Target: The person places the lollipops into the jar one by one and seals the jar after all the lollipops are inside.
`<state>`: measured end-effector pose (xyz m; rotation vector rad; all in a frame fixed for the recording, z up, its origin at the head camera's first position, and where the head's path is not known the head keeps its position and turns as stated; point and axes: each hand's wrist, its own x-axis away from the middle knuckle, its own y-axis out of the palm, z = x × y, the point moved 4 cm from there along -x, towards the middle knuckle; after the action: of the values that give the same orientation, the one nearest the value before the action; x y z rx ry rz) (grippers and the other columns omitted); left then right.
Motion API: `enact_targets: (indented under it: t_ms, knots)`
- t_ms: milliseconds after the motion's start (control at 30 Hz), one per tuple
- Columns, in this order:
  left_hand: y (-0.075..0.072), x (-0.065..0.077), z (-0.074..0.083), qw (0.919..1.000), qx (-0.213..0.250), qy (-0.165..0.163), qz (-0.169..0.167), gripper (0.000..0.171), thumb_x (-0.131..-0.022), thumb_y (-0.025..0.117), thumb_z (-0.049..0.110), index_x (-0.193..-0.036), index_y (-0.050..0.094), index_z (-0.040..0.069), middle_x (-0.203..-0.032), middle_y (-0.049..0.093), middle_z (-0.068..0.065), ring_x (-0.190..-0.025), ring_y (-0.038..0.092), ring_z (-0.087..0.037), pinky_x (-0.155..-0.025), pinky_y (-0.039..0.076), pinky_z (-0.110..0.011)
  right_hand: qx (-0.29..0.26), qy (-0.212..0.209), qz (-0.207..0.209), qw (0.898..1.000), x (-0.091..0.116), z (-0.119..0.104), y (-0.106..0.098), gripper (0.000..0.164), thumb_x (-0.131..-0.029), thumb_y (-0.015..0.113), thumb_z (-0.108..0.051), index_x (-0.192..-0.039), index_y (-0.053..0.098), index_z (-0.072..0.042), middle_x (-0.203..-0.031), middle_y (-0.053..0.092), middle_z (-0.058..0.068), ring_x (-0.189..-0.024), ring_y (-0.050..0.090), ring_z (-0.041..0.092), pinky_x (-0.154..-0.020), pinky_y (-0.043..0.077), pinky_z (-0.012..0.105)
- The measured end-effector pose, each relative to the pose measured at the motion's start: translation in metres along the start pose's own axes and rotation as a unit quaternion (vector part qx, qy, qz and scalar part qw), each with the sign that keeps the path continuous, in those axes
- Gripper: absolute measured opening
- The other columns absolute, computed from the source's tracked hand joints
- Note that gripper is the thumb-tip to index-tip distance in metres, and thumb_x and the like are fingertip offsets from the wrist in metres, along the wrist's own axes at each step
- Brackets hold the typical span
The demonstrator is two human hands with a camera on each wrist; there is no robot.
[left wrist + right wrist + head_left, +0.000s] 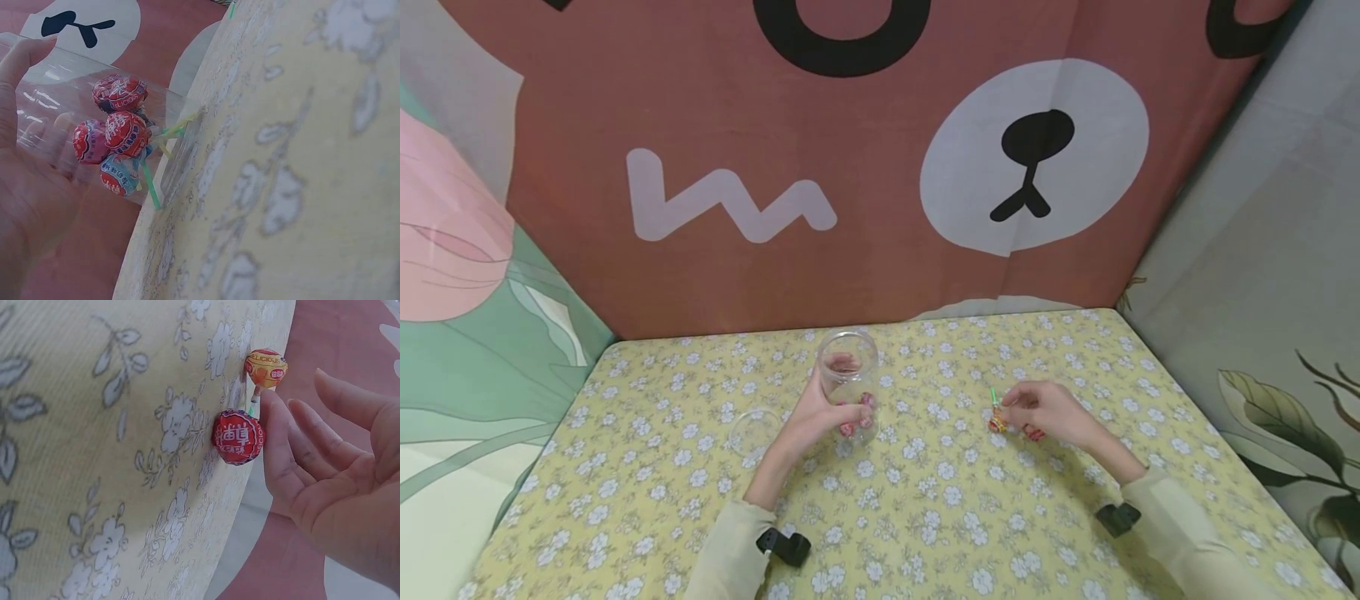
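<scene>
My left hand (822, 414) grips a clear plastic jar (850, 385), fingers behind it and thumb across its front. The jar stands on the table with its mouth up. Several lollipops (127, 134) in red, pink and blue wrappers lie at its bottom, sticks down in the left wrist view. Over the table at the right, my right hand (1048, 411) has its thumb apart from its bent fingers. Its fingertips are right beside a yellow-orange lollipop (267, 369) with a green stick. A red lollipop (239, 437) lies close against the same fingers.
A clear round lid (756, 431) lies on the table left of the jar, partly behind the left wrist. The table is covered by a yellow floral cloth (917, 517). A brown bear-print curtain (880, 267) rises behind it, with printed cloths at both sides.
</scene>
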<state>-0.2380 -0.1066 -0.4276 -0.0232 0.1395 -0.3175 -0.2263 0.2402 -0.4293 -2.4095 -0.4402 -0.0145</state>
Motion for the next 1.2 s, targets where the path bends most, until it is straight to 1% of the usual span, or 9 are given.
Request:
enact_targets:
  t_ms: [200,333,467,667,833,933,1000,1067,1200]
  knots:
    - [-0.001,-0.002,-0.007,0.9998,-0.014,0.015,0.01,0.079,-0.071,0.081,0.004,-0.135,0.035,0.016,-0.139,0.04,-0.012,-0.126,0.039,-0.023,-0.103,0.032,-0.057,0.039,-0.039,-0.014,0.998,-0.002,-0.002,0.004,0.02,-0.089,0.067,-0.01,-0.106,0.065,-0.001,-0.086,0.066,0.006,-0.071,0.062,0.023,-0.055,0.05,0.035]
    - [-0.001,-0.002,-0.007,0.9995,-0.019,0.023,0.014,0.079,-0.07,0.082,0.006,-0.134,0.036,0.016,-0.138,0.041,-0.015,-0.125,0.04,-0.024,-0.104,0.031,-0.057,0.07,-0.051,-0.028,0.996,-0.003,-0.006,0.009,0.02,-0.086,0.071,-0.011,-0.105,0.067,-0.005,-0.087,0.065,0.003,-0.074,0.062,0.018,-0.058,0.05,0.031]
    - [-0.001,-0.002,-0.007,0.9996,-0.017,0.02,0.012,0.079,-0.071,0.082,0.006,-0.134,0.036,0.016,-0.14,0.039,-0.016,-0.126,0.04,-0.024,-0.104,0.03,-0.057,0.098,-0.059,-0.041,0.993,-0.005,-0.01,0.014,0.018,-0.086,0.071,-0.011,-0.103,0.068,-0.007,-0.084,0.064,0.0,-0.072,0.061,0.014,-0.057,0.049,0.029]
    - [-0.001,-0.001,-0.008,0.9999,-0.009,0.008,0.003,0.081,-0.073,0.08,0.005,-0.138,0.033,0.014,-0.143,0.036,-0.017,-0.128,0.037,-0.024,-0.105,0.03,-0.057,0.129,-0.066,-0.043,0.989,-0.006,-0.015,0.018,0.02,-0.084,0.072,-0.007,-0.103,0.068,-0.006,-0.082,0.063,-0.002,-0.07,0.057,0.011,-0.057,0.047,0.028]
    - [0.002,0.004,0.008,1.0,-0.003,-0.007,0.001,0.08,-0.072,0.079,0.002,-0.137,0.033,0.01,-0.141,0.037,-0.018,-0.128,0.037,-0.026,-0.105,0.03,-0.057,0.169,-0.079,-0.042,0.982,-0.007,-0.018,0.02,0.018,-0.083,0.073,-0.008,-0.101,0.069,-0.009,-0.081,0.062,-0.005,-0.068,0.055,0.007,-0.057,0.046,0.027]
    - [0.004,0.007,0.018,0.9999,-0.004,-0.012,0.002,0.078,-0.072,0.079,0.002,-0.136,0.034,0.009,-0.14,0.038,-0.017,-0.127,0.038,-0.026,-0.106,0.029,-0.057,0.171,-0.088,-0.054,0.98,-0.008,-0.022,0.019,0.013,-0.086,0.071,-0.01,-0.099,0.07,-0.01,-0.079,0.063,-0.005,-0.067,0.056,0.007,-0.056,0.047,0.026]
    - [0.004,0.007,0.018,0.9999,-0.005,-0.013,0.003,0.078,-0.072,0.079,0.003,-0.136,0.034,0.009,-0.14,0.038,-0.017,-0.127,0.038,-0.026,-0.106,0.029,-0.056,0.161,-0.095,-0.064,0.98,-0.01,-0.027,0.017,0.011,-0.088,0.069,-0.011,-0.099,0.07,-0.009,-0.08,0.065,-0.003,-0.061,0.057,0.01,-0.053,0.047,0.027]
    - [0.003,0.007,0.017,0.9999,-0.005,-0.012,0.002,0.079,-0.072,0.079,0.003,-0.137,0.033,0.009,-0.14,0.038,-0.017,-0.128,0.038,-0.026,-0.106,0.029,-0.056,0.148,-0.103,-0.065,0.981,-0.011,-0.032,0.013,0.015,-0.09,0.066,-0.013,-0.103,0.069,-0.007,-0.083,0.066,-0.001,-0.063,0.059,0.012,-0.055,0.048,0.027]
    - [0.003,0.007,0.017,0.9999,-0.003,-0.014,0.001,0.08,-0.073,0.079,0.003,-0.138,0.033,0.009,-0.14,0.038,-0.015,-0.128,0.038,-0.026,-0.105,0.031,-0.057,0.14,-0.118,-0.036,0.982,-0.015,-0.048,0.001,0.023,-0.092,0.064,-0.018,-0.111,0.067,-0.004,-0.088,0.067,0.0,-0.07,0.062,0.014,-0.061,0.05,0.029]
